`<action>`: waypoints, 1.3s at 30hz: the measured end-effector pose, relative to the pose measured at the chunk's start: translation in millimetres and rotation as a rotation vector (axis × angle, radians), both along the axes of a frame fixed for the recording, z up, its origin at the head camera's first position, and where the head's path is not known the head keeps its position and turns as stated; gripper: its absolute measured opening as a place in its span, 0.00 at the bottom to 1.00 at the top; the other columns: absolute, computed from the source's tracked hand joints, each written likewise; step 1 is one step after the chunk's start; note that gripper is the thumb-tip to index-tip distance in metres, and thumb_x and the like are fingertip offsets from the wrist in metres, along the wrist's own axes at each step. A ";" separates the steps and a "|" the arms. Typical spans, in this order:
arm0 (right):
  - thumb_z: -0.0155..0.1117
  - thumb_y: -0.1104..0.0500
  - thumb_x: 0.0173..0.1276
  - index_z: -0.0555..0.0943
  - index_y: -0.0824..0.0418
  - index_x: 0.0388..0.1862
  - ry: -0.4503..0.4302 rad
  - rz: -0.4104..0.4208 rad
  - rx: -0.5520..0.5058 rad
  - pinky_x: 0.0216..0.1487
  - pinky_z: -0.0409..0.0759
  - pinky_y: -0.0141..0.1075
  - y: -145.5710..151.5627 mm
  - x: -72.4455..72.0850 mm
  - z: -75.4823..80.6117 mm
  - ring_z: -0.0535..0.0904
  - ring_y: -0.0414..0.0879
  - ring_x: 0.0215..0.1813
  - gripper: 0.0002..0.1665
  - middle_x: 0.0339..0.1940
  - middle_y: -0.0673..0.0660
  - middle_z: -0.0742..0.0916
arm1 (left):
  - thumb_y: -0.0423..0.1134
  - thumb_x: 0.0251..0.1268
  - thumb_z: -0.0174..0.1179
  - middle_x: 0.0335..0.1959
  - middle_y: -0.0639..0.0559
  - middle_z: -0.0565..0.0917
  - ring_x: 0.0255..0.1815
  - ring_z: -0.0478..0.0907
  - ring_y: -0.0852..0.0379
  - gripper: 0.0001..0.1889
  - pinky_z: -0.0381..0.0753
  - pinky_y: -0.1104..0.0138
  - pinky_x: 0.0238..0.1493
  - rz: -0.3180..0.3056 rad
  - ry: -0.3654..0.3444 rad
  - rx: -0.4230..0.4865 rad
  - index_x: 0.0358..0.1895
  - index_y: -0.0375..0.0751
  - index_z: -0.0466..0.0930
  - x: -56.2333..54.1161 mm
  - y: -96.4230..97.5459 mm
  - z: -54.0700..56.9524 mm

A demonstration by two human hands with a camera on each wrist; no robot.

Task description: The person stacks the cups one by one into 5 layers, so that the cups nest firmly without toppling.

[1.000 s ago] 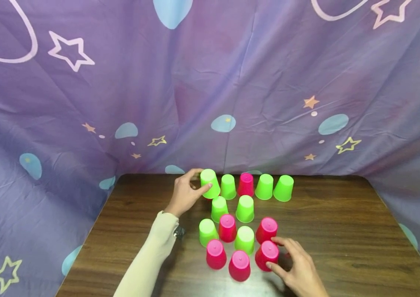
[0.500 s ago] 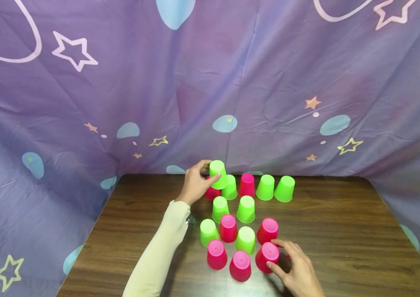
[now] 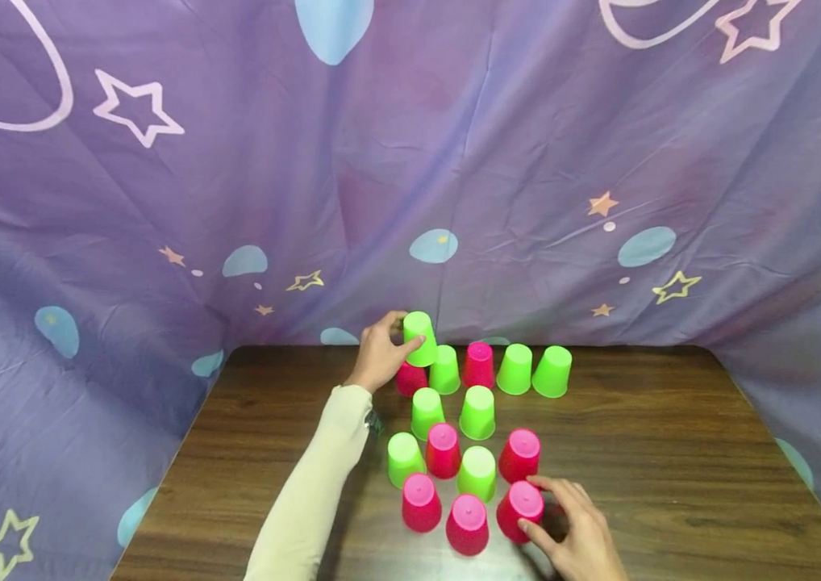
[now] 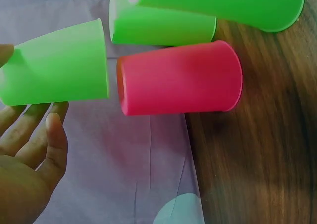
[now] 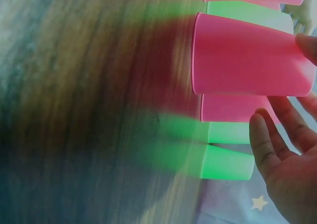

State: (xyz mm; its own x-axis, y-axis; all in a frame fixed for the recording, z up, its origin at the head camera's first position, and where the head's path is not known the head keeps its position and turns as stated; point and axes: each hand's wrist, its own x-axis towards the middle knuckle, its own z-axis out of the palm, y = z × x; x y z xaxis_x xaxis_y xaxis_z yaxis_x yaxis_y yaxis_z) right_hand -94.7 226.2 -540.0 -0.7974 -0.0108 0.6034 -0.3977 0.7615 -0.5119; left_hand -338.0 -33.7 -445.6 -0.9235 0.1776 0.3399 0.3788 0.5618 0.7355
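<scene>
In the head view, best to keep the raised green cup [image 3: 420, 339] mouth-down and level, I'd say, clear of its neighbours. It sits between the left hand's [image 3: 380, 352] thumb and fingers, near the far edge of the table [image 3: 672, 452], over a red cup [image 3: 411, 378].

In the left wrist view, a gap parts the two cups; a light pinch should do.

In the right wrist view, a steady, gentle hold seems right: the right hand [image 3: 576, 528] grasps a pink cup [image 3: 519, 512], thumb and fingers on opposite sides, well in from the far edge.
</scene>
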 end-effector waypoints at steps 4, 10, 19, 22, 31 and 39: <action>0.86 0.64 0.31 0.84 0.58 0.50 0.007 -0.005 0.004 0.45 0.73 0.21 1.3 -0.2 -0.8 0.78 0.34 0.47 0.40 0.42 0.48 0.89 | 0.45 0.60 0.71 0.50 0.42 0.88 0.52 0.86 0.46 0.25 0.82 0.55 0.59 -0.017 -0.021 -0.016 0.58 0.40 0.79 -4.7 1.1 -0.8; 0.86 0.64 0.29 0.85 0.58 0.50 0.036 0.005 0.012 0.50 0.72 0.21 2.6 -1.1 -1.3 0.76 0.32 0.49 0.40 0.42 0.48 0.89 | 0.45 0.61 0.71 0.51 0.41 0.87 0.53 0.86 0.44 0.26 0.84 0.55 0.58 -0.032 -0.052 -0.011 0.60 0.38 0.78 -6.9 1.9 -2.2; 0.87 0.63 0.28 0.85 0.58 0.51 0.034 0.033 -0.015 0.59 0.63 0.12 1.6 -1.9 -5.4 0.74 0.27 0.55 0.41 0.45 0.51 0.89 | 0.44 0.61 0.71 0.53 0.40 0.86 0.55 0.85 0.43 0.27 0.83 0.54 0.59 -0.040 -0.055 -0.007 0.61 0.38 0.78 -8.9 2.4 -3.6; 0.87 0.63 0.28 0.85 0.58 0.50 0.030 0.028 -0.021 0.58 0.63 0.11 1.1 -1.4 -6.0 0.74 0.25 0.55 0.41 0.45 0.51 0.89 | 0.44 0.61 0.71 0.53 0.40 0.86 0.55 0.85 0.43 0.27 0.83 0.52 0.60 -0.051 -0.057 -0.003 0.61 0.38 0.77 -9.4 2.4 -4.4; 0.87 0.64 0.29 0.85 0.57 0.50 0.035 0.040 -0.024 0.51 0.71 0.16 0.8 -1.6 -2.8 0.74 0.26 0.52 0.41 0.43 0.49 0.89 | 0.45 0.60 0.71 0.55 0.37 0.86 0.55 0.85 0.40 0.29 0.83 0.50 0.59 -0.083 -0.071 0.037 0.63 0.37 0.76 -9.1 -5.9 -8.7; 0.86 0.67 0.31 0.85 0.59 0.50 0.008 0.074 -0.052 0.42 0.76 0.20 3.6 -3.1 12.1 0.73 0.25 0.51 0.40 0.43 0.51 0.88 | 0.44 0.64 0.68 0.59 0.37 0.84 0.57 0.85 0.41 0.29 0.84 0.51 0.58 -0.091 -0.070 0.075 0.65 0.35 0.73 -2.8 -20.3 -5.9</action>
State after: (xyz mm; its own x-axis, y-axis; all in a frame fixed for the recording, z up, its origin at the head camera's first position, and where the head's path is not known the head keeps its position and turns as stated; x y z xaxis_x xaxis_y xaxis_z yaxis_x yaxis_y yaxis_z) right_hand -97.8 229.8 -527.8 -0.7907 -0.0380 0.6110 -0.4559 0.7026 -0.5464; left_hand -340.9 -53.9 -451.4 -0.9266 0.2387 0.2907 0.3722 0.4697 0.8005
